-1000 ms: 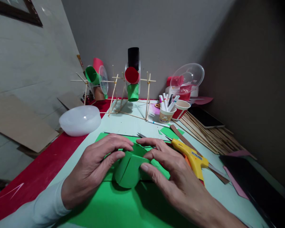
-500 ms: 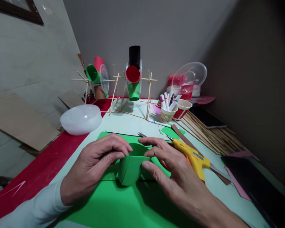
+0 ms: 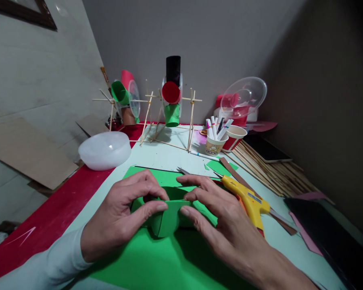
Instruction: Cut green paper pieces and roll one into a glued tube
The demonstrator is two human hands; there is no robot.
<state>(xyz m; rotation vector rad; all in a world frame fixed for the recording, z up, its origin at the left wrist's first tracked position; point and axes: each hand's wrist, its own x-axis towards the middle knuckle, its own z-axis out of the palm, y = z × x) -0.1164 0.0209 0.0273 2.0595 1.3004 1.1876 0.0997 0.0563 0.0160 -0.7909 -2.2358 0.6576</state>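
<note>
1. Pinching from both sides, the left hand (image 3: 121,217) and right hand (image 3: 226,225) held a rolled green paper tube (image 3: 167,215) between them, approx. centre-front of the table (image 3: 169,157).
2. L thumb and index were closed on the tube's left edge; R thumb and index were closed on its right edge. Fingertips of the two hands sat nearly touching over the top of the roll.
3. Tube rested on a flat green paper sheet (image 3: 157,262), open end facing the camera, lying on its side.
4. Yellow glue gun (image 3: 248,201) lay just beside the R hand, nozzle pointing toward the back-left.
5. Scissors (image 3: 183,171) showed only as blade tips behind the hands, on the sheet's far edge.
6. White bowl (image 3: 105,150) sat upside down to the left, well apart from the hands.
7. Stick frame w/ paper cups (image 3: 171,104) stood at the back; a marker cup (image 3: 214,143) near it on the right.
8. Bundle of bamboo sticks (image 3: 269,169) lay along the right side.
</note>
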